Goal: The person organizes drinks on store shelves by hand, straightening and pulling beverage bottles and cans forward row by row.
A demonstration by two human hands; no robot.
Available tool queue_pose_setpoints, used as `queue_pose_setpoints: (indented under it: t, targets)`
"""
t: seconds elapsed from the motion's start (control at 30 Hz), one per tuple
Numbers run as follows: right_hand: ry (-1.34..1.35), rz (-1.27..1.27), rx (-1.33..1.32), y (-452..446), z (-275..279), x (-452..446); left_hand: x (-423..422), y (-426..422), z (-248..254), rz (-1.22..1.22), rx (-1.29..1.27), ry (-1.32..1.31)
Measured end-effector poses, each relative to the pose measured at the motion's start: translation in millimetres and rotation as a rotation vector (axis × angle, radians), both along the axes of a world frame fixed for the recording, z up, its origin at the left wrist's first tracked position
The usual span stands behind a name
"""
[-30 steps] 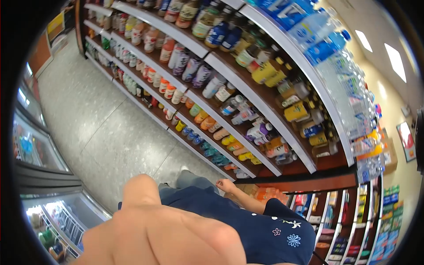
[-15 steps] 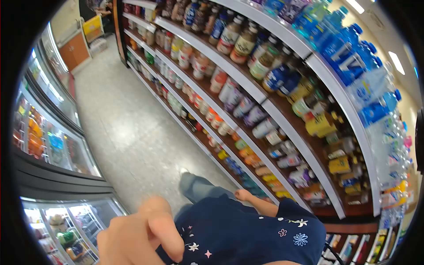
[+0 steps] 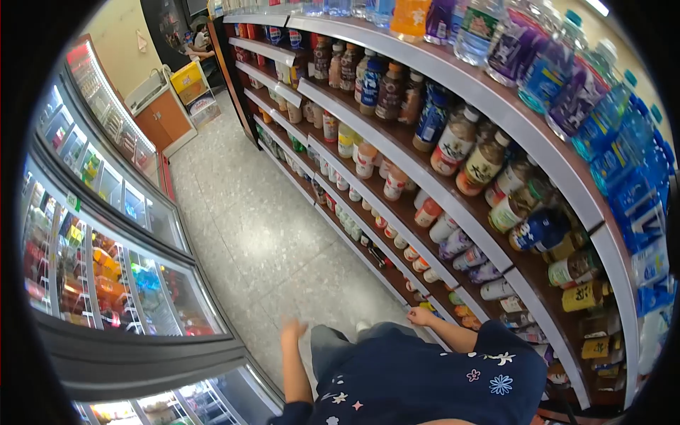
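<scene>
My left hand (image 3: 292,330) hangs low over the floor, near the glass-door cooler (image 3: 241,347). It is slightly blurred; its fingers look apart, and nothing shows in them. My right hand (image 3: 421,316) is beside my body, close to the lower drink shelves (image 3: 397,294). Its fingers are curled in, with no object visible, and it looks apart from the shelf. Between the hands are my dark blue top (image 3: 425,375) with flower prints and my jeans (image 3: 329,347).
Long shelves on the right hold rows of bottled drinks (image 3: 453,142), with water bottles (image 3: 609,127) on top. Lit coolers (image 3: 113,276) line the left. The grey floor (image 3: 248,212) runs between them toward a sink cabinet (image 3: 159,117), a yellow crate (image 3: 188,76) and a seated person (image 3: 200,42).
My left hand has dropped from large and close to the camera down to my side. The view has shifted, showing more of the coolers and far end. My right hand stays low.
</scene>
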State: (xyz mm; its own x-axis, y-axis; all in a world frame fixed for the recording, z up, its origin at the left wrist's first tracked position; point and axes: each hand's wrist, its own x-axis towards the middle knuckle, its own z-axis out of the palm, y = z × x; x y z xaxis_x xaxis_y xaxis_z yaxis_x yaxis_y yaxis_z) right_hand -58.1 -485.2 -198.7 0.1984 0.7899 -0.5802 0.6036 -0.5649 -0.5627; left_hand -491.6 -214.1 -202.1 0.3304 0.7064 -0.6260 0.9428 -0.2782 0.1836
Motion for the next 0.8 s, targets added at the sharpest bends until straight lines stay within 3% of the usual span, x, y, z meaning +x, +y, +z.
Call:
queue_pose_setpoints:
  t: [0.03, 0.1, 0.13, 0.17, 0.2, 0.23, 0.33, 0.4, 0.47, 0.5, 0.53, 0.57, 0.6, 0.63, 0.67, 0.7, 0.77, 0.8]
  targets:
    - [0.129, -0.184, -0.032, 16.8, 4.3, -0.9, -35.3, -14.5, -18.8, 0.115, -0.135, 0.007]
    - [0.092, -0.113, -0.183, 42.4, -34.3, 7.9, -99.6, -50.0, -49.7, 0.177, -0.207, 0.073]
    - [0.078, -0.081, -0.264, 48.0, -57.2, 8.1, -114.2, -54.0, -39.1, 0.086, -0.352, 0.142]
    - [0.066, -0.036, -0.343, 50.2, -73.4, 1.8, -122.0, -46.7, -32.2, 0.151, -0.652, 0.197]
    - [0.057, 0.006, -0.42, 54.9, -86.8, -9.1, -130.6, -57.9, -45.4, 0.474, -0.634, 0.02]
    - [0.05, 0.045, -0.496, 68.7, -95.5, -23.5, -136.1, -40.6, -47.4, 0.568, -0.665, 0.015]
    - [0.493, -0.379, -0.731, 114.8, -39.2, -85.2, -125.1, 53.8, -66.7, 0.513, -0.274, -0.312]
    - [0.609, -0.418, -0.699, 123.5, -113.8, -104.5, -116.5, 128.1, -69.0, 0.378, 0.002, -0.551]
    - [0.876, -0.382, -0.799, 111.5, -216.6, -102.5, -113.6, 202.5, -47.1, 0.476, -0.278, -0.278]
    - [0.759, -0.511, -0.794, 126.1, -198.3, -117.5, -104.9, 226.8, -39.0, 0.529, -0.325, -0.278]
    - [0.641, -0.641, -0.775, 155.5, -136.1, -137.4, -97.2, 250.9, -32.9, 0.582, -0.37, -0.276]
    - [0.587, -0.68, -0.781, 175.5, -108.4, -155.4, -91.7, 274.6, -30.7, 0.636, -0.407, -0.281]
    - [0.533, -0.719, -0.785, 194.5, -82.1, -173.6, -87.9, 293.2, -28.2, 0.444, -0.426, -0.225]
    - [0.577, -0.807, -0.809, 200.5, -79.0, -186.5, -87.8, 304.8, -24.8, 0.259, -0.443, -0.166]
    - [0.643, -0.853, -0.777, 194.7, -111.9, -198.8, -83.7, 312.9, -22.7, 0.074, -0.459, -0.111]
    - [0.635, -0.784, -0.734, 184.7, -123.5, -199.6, -83.9, 317.4, -21.0, 0.014, -0.382, -0.149]
    - [0.592, -0.73, -0.656, 186.9, -111.8, -214.0, -92.3, 325.1, -18.8, -0.11, -0.221, -0.209]
    - [0.552, -0.752, -0.609, 200.9, -75.5, -222.8, -96.8, 330.1, -24.1, -0.077, -0.178, -0.232]
